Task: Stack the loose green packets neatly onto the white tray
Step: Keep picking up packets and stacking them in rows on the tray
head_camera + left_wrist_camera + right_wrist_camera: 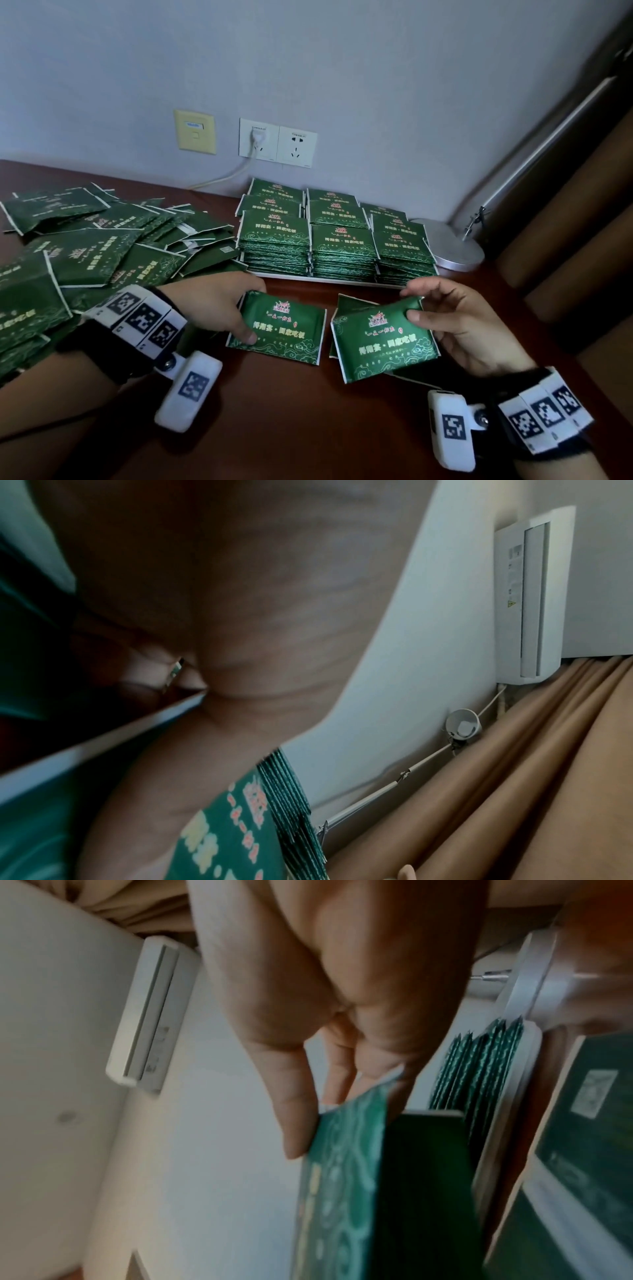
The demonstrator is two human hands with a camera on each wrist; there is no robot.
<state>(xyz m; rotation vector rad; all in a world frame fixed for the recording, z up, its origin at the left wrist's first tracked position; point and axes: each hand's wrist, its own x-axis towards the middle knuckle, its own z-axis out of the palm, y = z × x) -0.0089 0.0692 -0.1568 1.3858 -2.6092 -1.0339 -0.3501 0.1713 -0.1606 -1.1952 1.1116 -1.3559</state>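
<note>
Green foil packets cover most of the dark wooden surface [291, 411]. A loose heap [85, 246] sprawls across the left side, overlapping every which way, some face down. Against the wall the white tray [329, 280] carries neat stacks [334, 240] in three columns, its front rim just showing beneath them. A round silver lamp base [455, 245] sits just beside the tray's right end, with a thin arm leaning up toward the brown curtain [565, 222]. Behind the tray, wall sockets [277, 142] hold one white plug, whose cord trails down behind the surface, and a yellowed plate [195, 131] hangs to their left.

In front of the tray, the left hand [212, 305] pinches one packet [279, 330] by its left edge, thumb on top. The right hand [455, 318] pinches another packet [383, 339] at its far right corner, lifted above one more lying under it. Each packet bears a red building emblem and pale Chinese lettering over swirling cloud lines; I cannot read the characters reliably. Both wrists wear bands with black-and-white square markers.
</note>
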